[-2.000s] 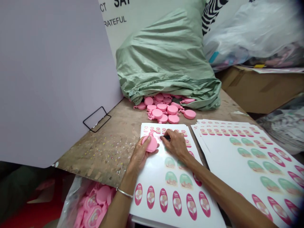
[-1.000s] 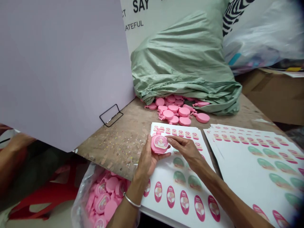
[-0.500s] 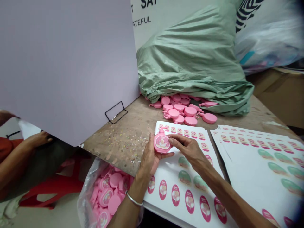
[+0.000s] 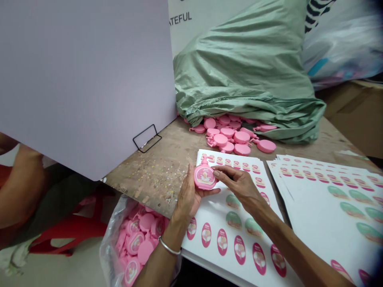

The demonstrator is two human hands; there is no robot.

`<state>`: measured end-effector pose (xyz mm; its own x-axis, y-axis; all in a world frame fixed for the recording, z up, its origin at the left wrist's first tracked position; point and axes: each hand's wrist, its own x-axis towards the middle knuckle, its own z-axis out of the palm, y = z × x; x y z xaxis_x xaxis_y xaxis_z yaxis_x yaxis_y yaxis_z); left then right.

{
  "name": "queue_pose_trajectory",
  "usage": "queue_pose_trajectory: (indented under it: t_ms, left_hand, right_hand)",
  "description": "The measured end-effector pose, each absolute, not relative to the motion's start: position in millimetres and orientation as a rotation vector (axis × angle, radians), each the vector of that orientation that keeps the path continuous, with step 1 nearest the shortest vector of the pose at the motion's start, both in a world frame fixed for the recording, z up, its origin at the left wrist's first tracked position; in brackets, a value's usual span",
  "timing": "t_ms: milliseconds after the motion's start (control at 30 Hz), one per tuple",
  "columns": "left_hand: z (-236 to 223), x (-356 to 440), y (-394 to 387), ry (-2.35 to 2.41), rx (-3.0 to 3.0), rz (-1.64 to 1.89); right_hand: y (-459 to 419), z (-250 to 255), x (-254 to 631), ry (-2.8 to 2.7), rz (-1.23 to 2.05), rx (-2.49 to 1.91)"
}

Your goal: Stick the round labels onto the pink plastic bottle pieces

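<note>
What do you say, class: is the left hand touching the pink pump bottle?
Touching: the head view shows the left hand cradling the pink pump bottle.

We see a bubblegum-pink plastic pump bottle (image 4: pixel 204 179) bearing a pink-and-cream label, with the same pink repeated in the heap of bottles (image 4: pixel 229 137) and the clear bag (image 4: pixel 106 255). The white sticker sheet (image 4: pixel 211 211) carries rows of pink ovals and mint-green ovals. The sack (image 4: pixel 245 63) is sage green, the board (image 4: pixel 83 79) pale lilac, and the surface (image 4: pixel 143 179) brown with multicoloured flecks. Black-and-white zebra stripes (image 4: pixel 314 16) show behind, though we see only a sliver of them.
</note>
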<state>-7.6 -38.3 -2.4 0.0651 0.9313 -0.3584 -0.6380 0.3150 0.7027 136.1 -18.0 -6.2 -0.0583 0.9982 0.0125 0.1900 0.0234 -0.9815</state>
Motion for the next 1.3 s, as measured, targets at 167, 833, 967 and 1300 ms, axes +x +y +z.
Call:
queue_pose_trajectory:
  t_ms: [167,833,967,1300]
  left_hand:
    - [-0.8,-7.8,-38.6,0.885,0.422,1.216]
    - [-2.6,-5.4,-40.1,0.805,0.603,1.244]
    - [-1.6,-4.8,-40.8,0.815,0.600,1.248]
    - [-9.3,-0.3,-41.8,0.852,0.616,1.371]
  right_hand:
    - [-17.0,-8.1,135.7,-1.397,1.161,-1.293]
    - [-20.4,-0.6,135.1,-1.431,1.095,-1.283]
    - [-20.2,-0.1,134.0,-1.440,1.078,-1.282]
    - [-30.2,4.5,134.7,-1.771,0.132,-1.551]
